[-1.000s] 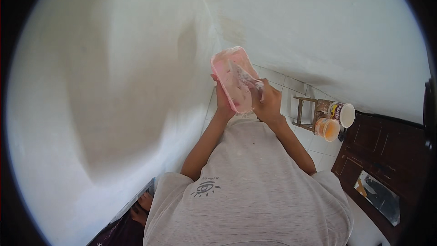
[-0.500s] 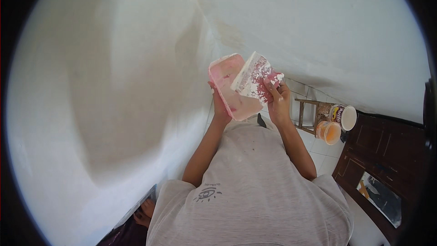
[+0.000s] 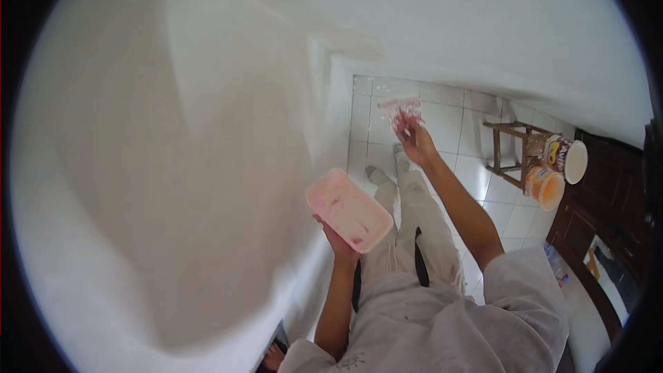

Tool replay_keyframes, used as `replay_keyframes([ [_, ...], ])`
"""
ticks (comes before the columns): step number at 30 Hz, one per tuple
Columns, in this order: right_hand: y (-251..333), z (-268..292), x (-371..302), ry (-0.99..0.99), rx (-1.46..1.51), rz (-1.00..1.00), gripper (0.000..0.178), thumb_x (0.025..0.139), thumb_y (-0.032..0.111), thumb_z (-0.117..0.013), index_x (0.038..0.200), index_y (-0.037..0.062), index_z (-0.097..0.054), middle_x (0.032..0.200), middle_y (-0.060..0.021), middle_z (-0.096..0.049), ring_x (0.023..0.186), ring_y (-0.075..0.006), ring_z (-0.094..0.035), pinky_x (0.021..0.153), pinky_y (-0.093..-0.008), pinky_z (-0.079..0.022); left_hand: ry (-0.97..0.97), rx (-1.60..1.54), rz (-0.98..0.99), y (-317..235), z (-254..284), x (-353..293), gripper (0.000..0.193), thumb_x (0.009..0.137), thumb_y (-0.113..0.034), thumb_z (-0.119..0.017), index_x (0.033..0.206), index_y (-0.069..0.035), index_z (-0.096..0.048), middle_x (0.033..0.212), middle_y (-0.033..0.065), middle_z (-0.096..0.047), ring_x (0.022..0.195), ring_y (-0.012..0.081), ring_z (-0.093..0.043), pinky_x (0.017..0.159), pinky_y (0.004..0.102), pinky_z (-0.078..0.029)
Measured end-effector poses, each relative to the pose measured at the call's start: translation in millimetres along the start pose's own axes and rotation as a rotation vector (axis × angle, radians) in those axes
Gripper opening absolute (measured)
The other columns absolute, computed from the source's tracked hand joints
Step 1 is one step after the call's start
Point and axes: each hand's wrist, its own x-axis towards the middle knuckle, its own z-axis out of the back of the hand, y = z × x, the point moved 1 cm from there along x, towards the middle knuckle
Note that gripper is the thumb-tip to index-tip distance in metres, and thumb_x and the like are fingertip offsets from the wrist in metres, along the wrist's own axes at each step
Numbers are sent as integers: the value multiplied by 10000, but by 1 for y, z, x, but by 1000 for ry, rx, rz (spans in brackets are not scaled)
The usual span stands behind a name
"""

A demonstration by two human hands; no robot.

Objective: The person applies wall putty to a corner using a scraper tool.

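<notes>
My left hand [image 3: 336, 240] is closed round the lower left side of a shallow pink plastic tray [image 3: 345, 208]. Thin white and darker pink smears mark the tray's inside. My right hand [image 3: 416, 142] reaches farther forward, pinching the reddish handle end of a broad putty knife [image 3: 398, 106]. White paste is caked over the knife's blade and handle. The knife is held over the tiled floor, apart from the tray and from both walls.
White walls [image 3: 228, 152] meet in a corner ahead. On the right a wooden stool [image 3: 507, 154] lies near two buckets, one white-rimmed [image 3: 575, 162] and one orange inside [image 3: 550, 191]. Beyond is dark brown furniture [image 3: 608, 193]. My feet stand on white tiles [image 3: 442, 124]. Someone's bare skin shows lower left.
My right hand has carried the putty knife away from over the tray, forward and out over the floor. My left hand has lowered the tray nearer my body. The view has shifted, showing my legs.
</notes>
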Motion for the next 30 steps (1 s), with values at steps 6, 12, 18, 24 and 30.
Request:
replay_keyframes([
  [6, 12, 20, 192, -293, 147, 131, 61, 924, 36, -531, 960, -7, -555, 914, -96, -585, 893, -203, -591, 909, -336, -546, -281, 165, 106, 28, -11, -13, 715, 921, -666, -337, 1414, -148, -345, 1363, 53, -449, 1269, 267, -425, 1061, 449, -372],
  [12, 56, -29, 241, -237, 268, 259, 46, 857, -27, -519, 872, -38, -561, 938, -148, -611, 901, -280, -614, 839, -344, -560, -353, 161, 173, 19, 27, -11, 714, 899, -695, -352, 1387, -174, -373, 1314, 25, -471, 1213, 252, -470, 1006, 445, -426],
  [18, 48, -22, 161, -251, 193, 430, 101, 866, 7, -547, 963, 13, -572, 998, -121, -614, 892, -243, -624, 817, -354, -564, -277, 57, 148, 10, 21, -8, 733, 904, -680, -357, 1405, -146, -356, 1362, 55, -449, 1248, 270, -450, 1042, 448, -396],
  [24, 13, 59, 241, -501, 44, 229, 140, 863, -16, -552, 993, 33, -534, 942, -97, -597, 847, -223, -613, 823, -358, -559, -324, 103, 212, 31, 38, 1, 731, 883, -707, -370, 1381, -172, -380, 1305, 29, -480, 1196, 256, -484, 989, 451, -440],
  [30, 4, -50, 243, -324, 154, 246, 86, 874, -28, -513, 952, 9, -509, 893, -102, -578, 856, -236, -603, 882, -359, -542, -335, 123, 220, 9, 59, -4, 725, 905, -674, -367, 1397, -140, -365, 1357, 54, -453, 1243, 265, -449, 1037, 448, -397],
])
